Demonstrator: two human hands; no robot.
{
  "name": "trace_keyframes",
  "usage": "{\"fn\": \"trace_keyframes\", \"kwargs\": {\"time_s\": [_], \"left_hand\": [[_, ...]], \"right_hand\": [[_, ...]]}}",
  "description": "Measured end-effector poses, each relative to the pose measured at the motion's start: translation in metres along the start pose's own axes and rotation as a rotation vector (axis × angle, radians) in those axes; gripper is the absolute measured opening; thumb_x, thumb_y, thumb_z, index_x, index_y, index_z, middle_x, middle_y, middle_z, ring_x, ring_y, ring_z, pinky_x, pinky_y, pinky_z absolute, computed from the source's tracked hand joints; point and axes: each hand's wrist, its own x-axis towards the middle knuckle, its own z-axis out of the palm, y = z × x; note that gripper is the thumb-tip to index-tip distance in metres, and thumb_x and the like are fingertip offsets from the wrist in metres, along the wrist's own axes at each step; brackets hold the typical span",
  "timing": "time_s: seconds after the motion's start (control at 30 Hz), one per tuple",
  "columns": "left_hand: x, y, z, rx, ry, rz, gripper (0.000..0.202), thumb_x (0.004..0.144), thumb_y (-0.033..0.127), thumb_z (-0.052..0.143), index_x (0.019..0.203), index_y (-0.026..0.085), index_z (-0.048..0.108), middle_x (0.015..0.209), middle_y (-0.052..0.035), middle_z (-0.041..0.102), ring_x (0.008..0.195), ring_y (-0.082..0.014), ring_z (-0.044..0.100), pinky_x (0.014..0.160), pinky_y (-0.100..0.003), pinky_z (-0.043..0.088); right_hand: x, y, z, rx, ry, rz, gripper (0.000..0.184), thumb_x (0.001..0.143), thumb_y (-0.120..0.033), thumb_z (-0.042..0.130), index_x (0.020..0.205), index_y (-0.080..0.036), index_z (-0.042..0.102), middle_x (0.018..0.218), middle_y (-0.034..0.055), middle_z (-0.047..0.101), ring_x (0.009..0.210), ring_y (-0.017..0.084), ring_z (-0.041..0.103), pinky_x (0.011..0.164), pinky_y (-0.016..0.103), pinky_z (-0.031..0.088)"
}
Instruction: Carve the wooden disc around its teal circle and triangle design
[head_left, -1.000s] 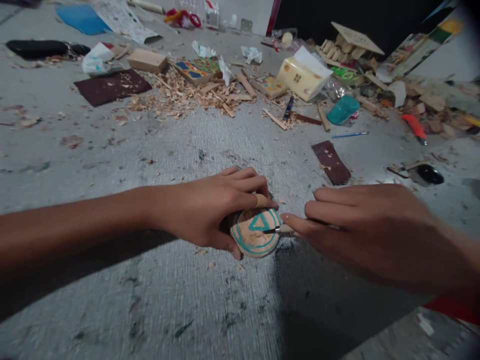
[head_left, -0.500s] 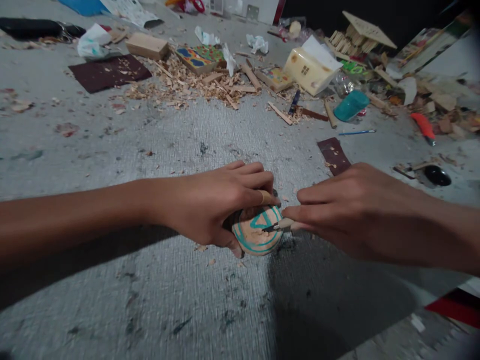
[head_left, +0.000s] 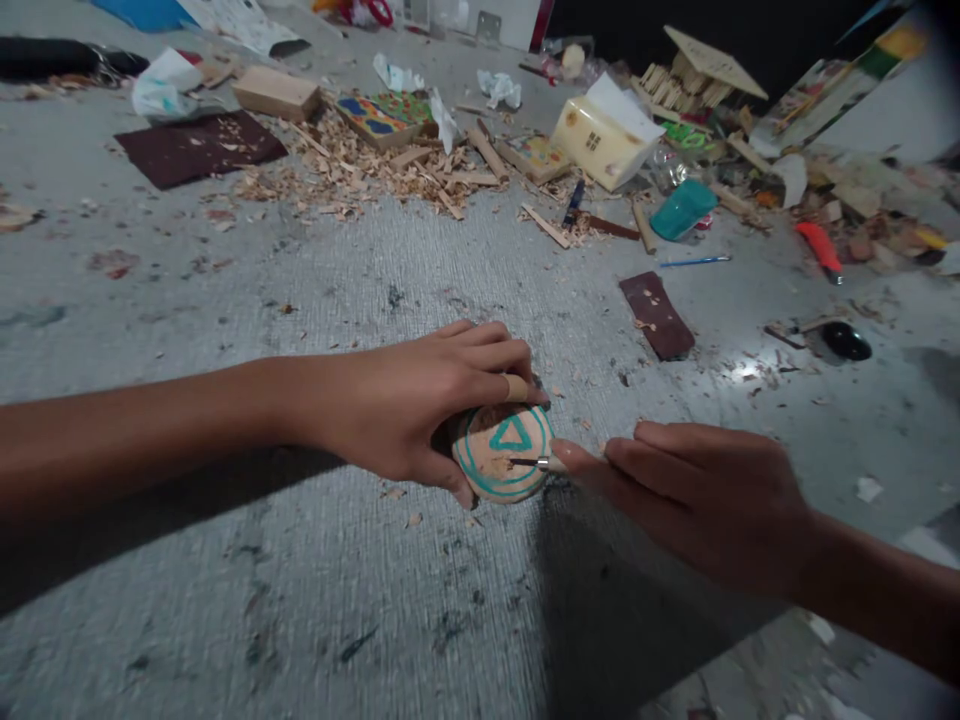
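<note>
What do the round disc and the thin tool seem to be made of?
The round disc is probably wood: pale tan, matte, roughened where cut. The thin tool has a shiny, likely metal collar; its pale handle, mostly hidden, may be wood.

1 left hand (head_left: 442, 400), 1 right hand (head_left: 697, 490). 1 round wooden disc (head_left: 491, 482), 1 carving tool (head_left: 541, 463). 2 maroon sheets (head_left: 667, 322), 2 painted tiles (head_left: 382, 118), 1 plain wood block (head_left: 276, 96), 1 tissue pack (head_left: 600, 150), 1 teal object (head_left: 682, 210), 1 blue stick (head_left: 694, 261), 1 black oval object (head_left: 846, 341). Crumpled white papers (head_left: 499, 88): at least 4. Wood shavings (head_left: 352, 170): too many to count.
</note>
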Motion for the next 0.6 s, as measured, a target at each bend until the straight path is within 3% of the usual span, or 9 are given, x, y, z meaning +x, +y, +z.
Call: {"fn": "trace_keyframes", "kwargs": {"time_s": [0.1, 0.2, 0.27, 0.43, 0.53, 0.6], "left_hand": [[0.001, 0.000, 0.000, -0.006, 0.006, 0.003, 0.069, 0.085, 0.054, 0.082, 0.137, 0.014, 0.060, 0.126, -0.0153, 0.061, 0.114, -0.0342, 0.054, 0.102, -0.048, 0.039], [0.001, 0.000, 0.000, -0.004, -0.001, 0.001, 0.067, 0.085, 0.054, 0.081, 0.135, 0.014, 0.061, 0.125, -0.0152, 0.061, 0.113, -0.0340, 0.054, 0.101, -0.048, 0.039], [0.001, 0.001, -0.001, 0.007, -0.009, -0.001, 0.066, 0.084, 0.053, 0.081, 0.134, 0.014, 0.062, 0.124, -0.0156, 0.062, 0.112, -0.0343, 0.053, 0.100, -0.049, 0.039], [-0.001, 0.003, -0.002, 0.010, 0.006, -0.004, 0.064, 0.084, 0.052, 0.081, 0.133, 0.015, 0.062, 0.122, -0.0154, 0.061, 0.111, -0.0335, 0.053, 0.098, -0.048, 0.040], [-0.001, 0.002, -0.002, 0.009, 0.007, -0.006, 0.062, 0.085, 0.053, 0.081, 0.131, 0.016, 0.062, 0.120, -0.0148, 0.061, 0.110, -0.0328, 0.052, 0.098, -0.047, 0.040], [-0.001, 0.001, -0.001, -0.003, 0.010, 0.000, 0.064, 0.086, 0.056, 0.080, 0.133, 0.016, 0.061, 0.121, -0.0153, 0.062, 0.112, -0.0334, 0.052, 0.099, -0.047, 0.040]], "right_hand": [[0.009, 0.003, -0.007, 0.024, -0.067, -0.042, 0.050, 0.111, -0.037, 0.050, 0.066, -0.019, 0.059, 0.056, -0.0057, 0.040, 0.050, 0.009, 0.031, 0.051, 0.031, 0.023], [0.022, 0.005, -0.020, 0.052, -0.188, -0.163, 0.040, 0.113, -0.030, 0.043, 0.086, -0.021, 0.072, 0.061, -0.0050, 0.045, 0.052, 0.010, 0.035, 0.052, 0.032, 0.022], [0.029, 0.003, -0.026, 0.040, -0.249, -0.165, 0.036, 0.111, -0.026, 0.043, 0.091, -0.021, 0.072, 0.063, -0.0048, 0.049, 0.052, 0.010, 0.035, 0.053, 0.033, 0.020], [0.031, -0.002, -0.022, 0.219, -0.337, -0.002, 0.033, 0.111, -0.035, 0.047, 0.090, -0.020, 0.068, 0.071, -0.0022, 0.063, 0.057, 0.011, 0.050, 0.056, 0.029, 0.028], [0.023, -0.005, -0.011, 0.322, -0.265, 0.174, 0.033, 0.109, -0.045, 0.053, 0.089, -0.021, 0.064, 0.060, -0.0061, 0.056, 0.051, 0.010, 0.048, 0.053, 0.026, 0.031], [0.016, -0.007, -0.004, 0.323, -0.203, 0.190, 0.030, 0.109, -0.043, 0.055, 0.090, -0.021, 0.064, 0.057, -0.0077, 0.056, 0.048, 0.009, 0.048, 0.052, 0.024, 0.033]]}}
